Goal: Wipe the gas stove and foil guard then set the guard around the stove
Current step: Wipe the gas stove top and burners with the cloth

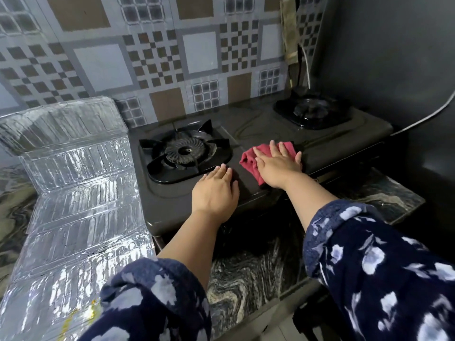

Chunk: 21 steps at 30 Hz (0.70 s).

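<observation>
A dark two-burner gas stove (pixel 261 126) stands on a marbled counter against a patterned wall. My right hand (pixel 277 166) presses a red cloth (pixel 251 161) flat onto the stove top between the two burners, fingers straight. My left hand (pixel 216 190) rests flat on the stove's front edge, just in front of the left burner (pixel 184 152). The shiny foil guard (pixel 73 193) lies unfolded to the left of the stove, its far end bent up against the wall.
The right burner (pixel 311 110) sits near a dark wall on the right. A white cable (pixel 428 116) runs along that wall. The marbled counter (pixel 248 274) shows in front of the stove, its edge close to my sleeves.
</observation>
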{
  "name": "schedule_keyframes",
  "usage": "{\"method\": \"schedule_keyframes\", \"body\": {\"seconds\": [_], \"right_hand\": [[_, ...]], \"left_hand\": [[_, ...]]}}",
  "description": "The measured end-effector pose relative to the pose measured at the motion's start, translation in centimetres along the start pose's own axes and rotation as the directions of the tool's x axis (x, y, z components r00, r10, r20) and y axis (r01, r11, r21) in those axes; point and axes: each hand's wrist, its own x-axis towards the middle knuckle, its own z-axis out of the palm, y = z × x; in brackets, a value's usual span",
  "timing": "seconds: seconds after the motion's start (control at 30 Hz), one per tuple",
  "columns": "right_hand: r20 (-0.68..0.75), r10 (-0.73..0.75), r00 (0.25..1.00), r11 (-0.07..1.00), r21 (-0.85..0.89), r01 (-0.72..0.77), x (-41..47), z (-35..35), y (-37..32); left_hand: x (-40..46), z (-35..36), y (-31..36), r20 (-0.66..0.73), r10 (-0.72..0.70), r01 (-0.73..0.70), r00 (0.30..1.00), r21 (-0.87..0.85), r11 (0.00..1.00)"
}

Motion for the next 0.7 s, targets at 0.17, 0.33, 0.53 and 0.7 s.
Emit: {"method": "schedule_keyframes", "body": {"seconds": [0.17, 0.33, 0.53, 0.7], "right_hand": [[0.055, 0.002, 0.999, 0.999, -0.041, 0.0, -0.3, 0.2, -1.8], [0.019, -0.072, 0.997, 0.996, 0.045, 0.071, -0.8, -0.2, 1.2], [0.041, 0.141, 0.989, 0.99, -0.005, -0.14, 1.5, -1.4, 3.3], [0.037, -0.014, 0.999, 0.998, -0.057, 0.016, 2.0, -0.3, -1.0]], "left_hand": [[-0.4, 0.1, 0.2, -0.082, -0.027, 0.025, 0.996, -0.025, 0.999], [-0.4, 0.4, 0.3, -0.107, -0.021, 0.018, 0.994, -0.029, 0.999], [-0.2, 0.6, 0.5, -0.147, -0.027, 0.02, 0.989, -0.052, 0.998], [-0.3, 0.4, 0.6, -0.149, -0.03, 0.024, 0.988, -0.038, 0.999]]}}
